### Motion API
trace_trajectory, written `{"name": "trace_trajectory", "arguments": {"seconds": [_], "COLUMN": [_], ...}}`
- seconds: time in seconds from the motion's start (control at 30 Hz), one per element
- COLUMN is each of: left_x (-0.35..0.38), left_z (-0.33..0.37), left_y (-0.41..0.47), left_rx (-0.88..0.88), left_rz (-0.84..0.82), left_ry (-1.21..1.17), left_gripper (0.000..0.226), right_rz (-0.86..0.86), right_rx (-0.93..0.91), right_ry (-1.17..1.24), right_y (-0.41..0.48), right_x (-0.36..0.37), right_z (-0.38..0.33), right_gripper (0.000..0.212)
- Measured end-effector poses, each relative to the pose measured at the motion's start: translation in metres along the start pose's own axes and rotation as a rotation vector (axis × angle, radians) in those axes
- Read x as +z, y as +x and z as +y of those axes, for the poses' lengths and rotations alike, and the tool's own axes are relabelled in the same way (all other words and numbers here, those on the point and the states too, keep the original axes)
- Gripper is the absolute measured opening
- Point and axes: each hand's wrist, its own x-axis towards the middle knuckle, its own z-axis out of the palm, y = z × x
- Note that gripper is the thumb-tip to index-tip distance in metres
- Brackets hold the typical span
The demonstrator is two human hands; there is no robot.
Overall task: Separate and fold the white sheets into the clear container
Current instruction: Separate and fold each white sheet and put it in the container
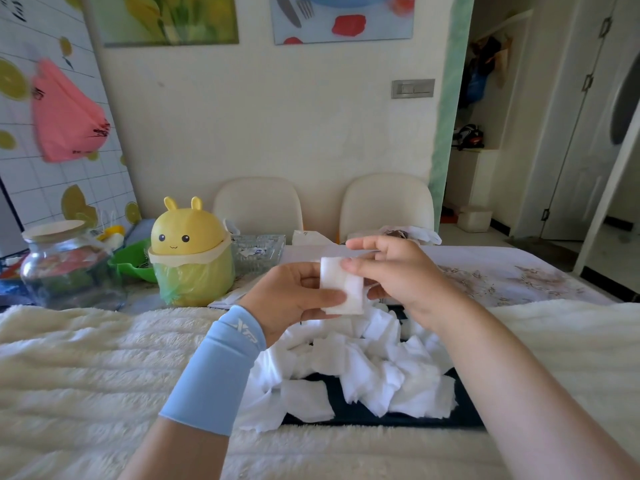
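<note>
Left hand (pixel 294 299) and right hand (pixel 391 271) pinch one folded white sheet (pixel 343 289) above the sheet pile (pixel 363 362). Beyond, clear glass dish (pixel 258 252) just beside yellow bunny bin (pixel 190 251); lidded jar (pixel 69 268) farther left.

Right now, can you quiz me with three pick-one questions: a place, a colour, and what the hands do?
1. Where is the yellow bunny bin? A) on the floor B) on the table, left side C) on the table, right side
2. What colour is the wrist sleeve? A) red B) black C) light blue
3. The white sheet is: A) pinched by left hand and right hand B) dropped C) pocketed
Answers: B, it stands at the left; C, it looks pale blue; A, both grip its edges.
</note>
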Motion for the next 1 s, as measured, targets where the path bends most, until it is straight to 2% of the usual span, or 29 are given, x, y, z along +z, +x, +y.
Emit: {"name": "trace_trajectory", "arguments": {"seconds": [0.1, 0.17, 0.23, 0.27, 0.33, 0.4, 0.43, 0.5, 0.57, 0.67, 0.73, 0.9, 1.0], "left_x": [-0.005, -0.009, -0.015, -0.019, -0.026, -0.030, -0.031, -0.032, -0.031, -0.029, -0.028, -0.030, -0.024], "left_z": [-0.001, -0.002, -0.005, -0.007, -0.008, -0.008, -0.008, -0.008, -0.009, -0.009, -0.009, -0.013, -0.011], "left_y": [0.000, 0.002, 0.005, 0.006, 0.008, 0.009, 0.008, 0.009, 0.010, 0.012, 0.013, 0.013, 0.009], "left_rx": [0.008, -0.004, -0.019, -0.023, -0.031, -0.034, -0.036, -0.041, -0.052, -0.085, -0.090, -0.081, -0.063], "left_rz": [0.002, 0.051, 0.169, 0.232, 0.321, 0.357, 0.369, 0.381, 0.383, 0.405, 0.425, 0.443, 0.317], "left_ry": [0.035, 0.045, 0.054, 0.051, 0.016, -0.029, -0.047, -0.078, -0.125, -0.236, -0.249, -0.094, -0.010], "left_gripper": [0.039, 0.039, 0.037, 0.037, 0.035, 0.028, 0.025, 0.023, 0.021, 0.021, 0.019, 0.012, 0.014], "right_rz": [-0.004, 0.052, 0.163, 0.153, -0.087, -0.420, -0.515, -0.557, -0.537, -0.449, -0.348, -0.186, -0.213], "right_rx": [0.074, 0.070, -0.083, -0.180, -0.238, -0.097, -0.050, -0.059, -0.089, -0.123, -0.155, -0.217, -0.221], "right_ry": [0.105, 0.068, -0.212, -0.380, -0.623, -0.808, -0.925, -1.164, -1.242, -1.215, -1.079, -0.543, -0.298], "right_y": [0.001, 0.004, 0.007, 0.006, -0.002, -0.016, -0.020, -0.024, -0.021, -0.012, -0.006, -0.001, -0.007], "right_x": [0.002, 0.007, 0.010, 0.010, 0.012, 0.022, 0.028, 0.040, 0.048, 0.045, 0.036, 0.005, -0.008], "right_z": [0.003, 0.009, 0.016, 0.016, 0.012, 0.007, 0.009, 0.015, 0.023, 0.030, 0.031, 0.007, -0.005], "right_gripper": [0.025, 0.021, 0.014, 0.012, 0.011, 0.025, 0.036, 0.057, 0.058, 0.027, 0.018, 0.013, 0.015]}}
